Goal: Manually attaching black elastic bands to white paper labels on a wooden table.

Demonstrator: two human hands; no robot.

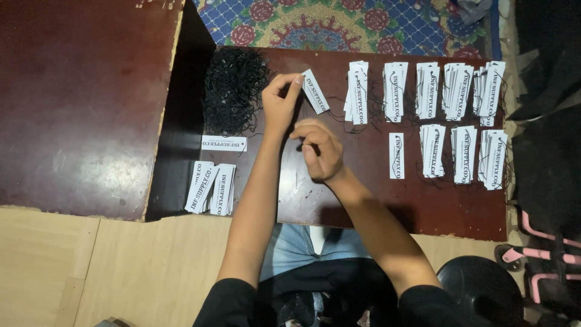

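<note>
My left hand [279,104] pinches the end of a white paper tag [315,91] with black print, held tilted over the dark wooden table [375,200]. My right hand [321,150] is curled just below it, fingers closed as if pinching a thin black string; the string itself is too fine to make out. A heap of black string loops [233,89] lies left of my left hand. A single tag [224,143] lies below the heap, and a loose fan of blank tags [210,188] sits near the table's front left corner.
Several stacks of strung tags [423,91] lie in two rows across the table's right half, with one single tag [396,155] beside them. A larger dark table [78,97] stands to the left. A patterned rug [339,21] lies beyond; a black stool [478,290] and pink frame [544,254] at lower right.
</note>
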